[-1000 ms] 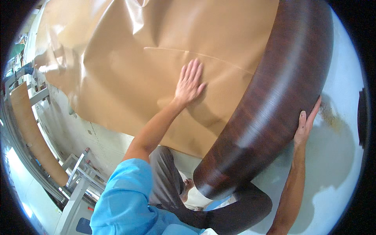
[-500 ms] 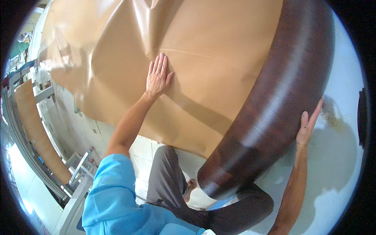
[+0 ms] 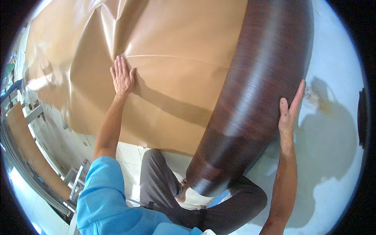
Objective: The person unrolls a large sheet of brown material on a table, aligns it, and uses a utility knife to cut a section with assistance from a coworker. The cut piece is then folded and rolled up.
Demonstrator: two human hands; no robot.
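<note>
A large tan sheet (image 3: 164, 94), smooth and slightly shiny, with creases toward the far left, spreads across the middle. Its right side meets a thick roll (image 3: 250, 94) with a dark brown, wood-grain surface, which curves from the far edge down to between my knees. My left hand (image 3: 123, 78) lies flat on the tan sheet near a raised fold, fingers stretched forward. Against the roll's right side rests my right hand (image 3: 289, 113), with the thumb apart from the straight fingers; part of its palm side is hidden.
At left, a light wooden board (image 3: 35, 152) lies beside grey metal frame parts (image 3: 35, 113). Pale tiled floor (image 3: 129, 156) shows near my legs. To the right is a pale blue-white surface (image 3: 333, 152) with shadows and a brownish stain (image 3: 317, 98).
In the picture, the sheet, roll and both hands have shifted left, partly because the view itself moved. My left hand keeps its flat contact with the sheet, my right hand its place along the roll.
</note>
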